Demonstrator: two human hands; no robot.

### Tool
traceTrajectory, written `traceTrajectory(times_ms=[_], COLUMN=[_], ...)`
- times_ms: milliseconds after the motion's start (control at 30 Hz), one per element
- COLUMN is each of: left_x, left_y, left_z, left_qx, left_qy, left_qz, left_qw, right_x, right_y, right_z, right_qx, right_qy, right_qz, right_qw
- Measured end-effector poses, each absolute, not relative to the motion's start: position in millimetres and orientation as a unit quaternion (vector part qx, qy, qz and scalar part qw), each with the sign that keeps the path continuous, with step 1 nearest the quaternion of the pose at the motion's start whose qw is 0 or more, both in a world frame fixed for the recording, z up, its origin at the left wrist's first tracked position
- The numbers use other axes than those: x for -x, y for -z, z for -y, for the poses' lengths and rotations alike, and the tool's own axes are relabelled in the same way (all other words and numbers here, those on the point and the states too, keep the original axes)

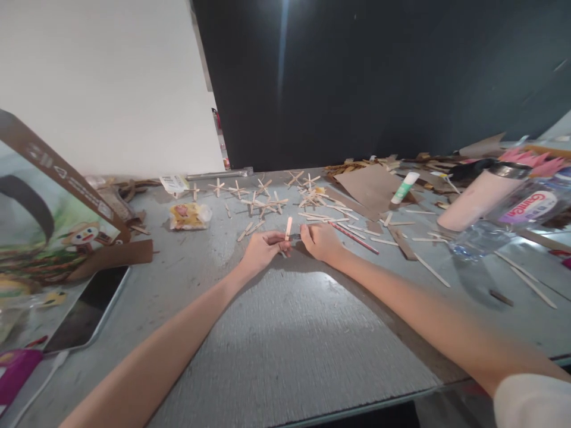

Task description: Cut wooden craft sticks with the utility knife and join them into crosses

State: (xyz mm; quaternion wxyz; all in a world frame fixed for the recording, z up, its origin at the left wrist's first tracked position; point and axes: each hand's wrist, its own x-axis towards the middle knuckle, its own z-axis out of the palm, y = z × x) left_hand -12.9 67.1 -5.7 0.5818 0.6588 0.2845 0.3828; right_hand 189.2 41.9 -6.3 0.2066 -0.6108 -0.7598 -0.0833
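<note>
One pale stick [289, 227] juts upward (tilted slightly) from the left grip [264, 246]

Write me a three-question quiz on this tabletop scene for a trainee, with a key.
1. True or false: the left hand holds a flat, pale wooden stick upright.
2. Beyond the hands, several thin, pale wooden sticks form:
A) closed squares
B) star-like crosses
C) one tall tower
3. Fill in: the rectangular phone with a dark screen lies toward the person's ____ side of the grey table.

Key: 1. True. 2. B. 3. Left.
</note>
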Motion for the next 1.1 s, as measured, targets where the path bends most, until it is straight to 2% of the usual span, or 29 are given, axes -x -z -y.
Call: traceTrajectory(times_ms=[133, 600, 1100], left_x=[14, 18, 21], left_y=[4, 2, 2], left_z=[-66, -68, -71], left_qx=[-0.672, -0.721, -0.661], left_qy=[-0.367, -0.33, -0.388], left_qz=[-0.295, -0.289, -0.297], left_qw=[0.572, 0.536, 0.57], right_x=[-189, -182, -170], right_y=[5, -4, -10], right_z=[-41, -37, -36], right_qx=[0.598, 0.619, 0.654], right_qy=[0.079, 0.079, 0.093], right_qz=[0.769, 0.772, 0.739], right_qw=[0.211, 0.119, 0.134])
